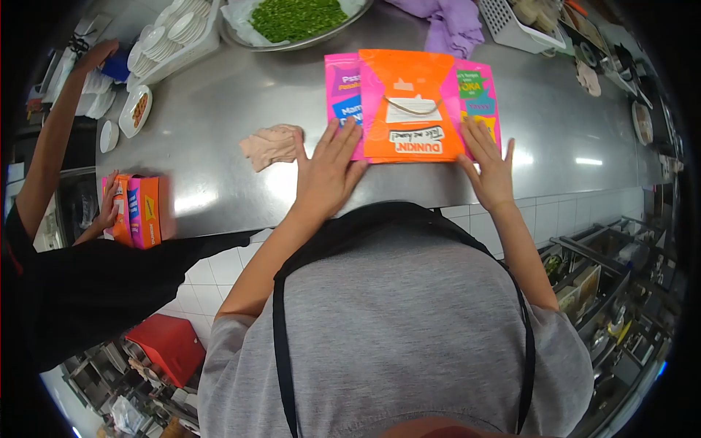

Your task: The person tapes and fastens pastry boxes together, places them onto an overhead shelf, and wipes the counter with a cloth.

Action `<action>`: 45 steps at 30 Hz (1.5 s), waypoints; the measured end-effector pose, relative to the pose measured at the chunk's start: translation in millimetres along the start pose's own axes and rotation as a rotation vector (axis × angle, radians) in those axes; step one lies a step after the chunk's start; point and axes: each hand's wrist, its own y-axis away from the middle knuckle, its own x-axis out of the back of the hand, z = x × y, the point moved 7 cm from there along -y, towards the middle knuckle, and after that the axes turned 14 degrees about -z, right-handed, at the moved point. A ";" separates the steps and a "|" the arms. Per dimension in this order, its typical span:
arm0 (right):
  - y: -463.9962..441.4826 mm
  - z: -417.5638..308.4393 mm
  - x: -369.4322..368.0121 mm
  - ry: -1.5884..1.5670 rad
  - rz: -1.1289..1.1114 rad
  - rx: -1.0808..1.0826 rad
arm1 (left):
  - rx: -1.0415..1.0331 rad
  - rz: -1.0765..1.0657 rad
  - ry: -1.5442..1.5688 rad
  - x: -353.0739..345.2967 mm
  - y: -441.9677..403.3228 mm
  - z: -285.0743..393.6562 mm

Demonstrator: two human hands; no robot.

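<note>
A flattened orange and pink Dunkin' paper bag (409, 73) lies on the steel table, its printing partly upside down from where I stand. A thin cord handle (411, 109) curves across a white patch in its middle. Pink side panels with coloured labels stick out at both sides. My left hand (327, 174) rests flat at the lower left edge of the bag, fingers spread. On the opposite side, my right hand (488, 169) lies with its fingers stretched over the right panel. A crumpled beige cloth (269, 147) sits just left of my left hand.
At left, a co-worker's hand (109, 204) touches a standing Dunkin' bag (146, 212). A bowl of chopped greens (299, 18), a crate of small white dishes (179, 62), a purple cloth (447, 29) and a white basket (518, 33) line the far side. A steel rack (606, 292) stands below right.
</note>
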 end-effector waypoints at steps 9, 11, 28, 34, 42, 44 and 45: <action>-41.6 -44.9 93.1 0.271 0.018 -0.030 | -0.169 -0.059 0.065 20.1 3.6 -27.4; -83.5 -84.5 134.6 0.229 0.152 0.070 | -0.093 0.040 0.055 46.1 5.1 -61.1; -527.4 -594.4 117.5 -0.820 0.018 1.004 | 0.304 0.955 1.068 172.5 43.3 -428.7; -576.2 -675.3 88.4 -1.079 -0.270 0.899 | 0.418 1.001 1.339 161.3 27.3 -484.9; -561.7 -710.6 77.7 -0.937 -0.309 0.686 | 0.375 1.156 1.376 195.5 1.9 -542.4; -550.5 -714.2 84.5 -0.859 -0.255 0.723 | 0.306 1.129 1.420 213.4 -3.3 -565.6; -542.8 -707.6 88.9 -0.781 -0.272 0.676 | 0.238 1.095 1.464 219.5 -7.2 -575.1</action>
